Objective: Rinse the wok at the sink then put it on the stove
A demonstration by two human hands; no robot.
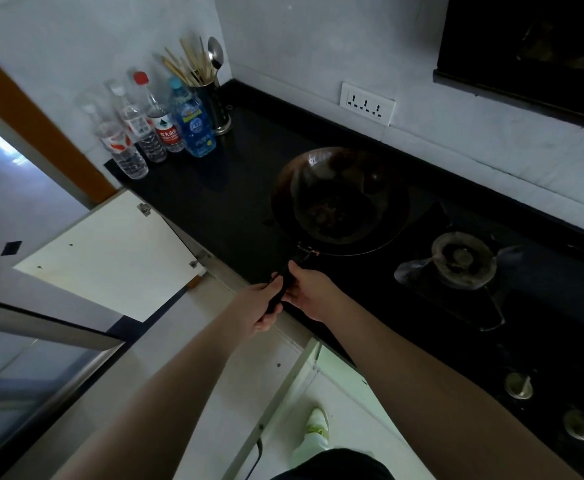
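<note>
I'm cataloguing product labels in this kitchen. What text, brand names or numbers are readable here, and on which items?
Red-label bottle: white Chinese characters, too blurred to read for certain.
Blue bottle: label print too small to read.
Two clear bottles: labels blurred, unreadable.
Wall socket, wok, stove knobs: no text visible.

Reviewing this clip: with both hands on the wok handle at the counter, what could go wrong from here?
Both the left hand and right hand grip only the end of the handle, so the wok may tip. Swinging it left could topple the bottles. The open cabinet door could snag the person's legs.
</note>
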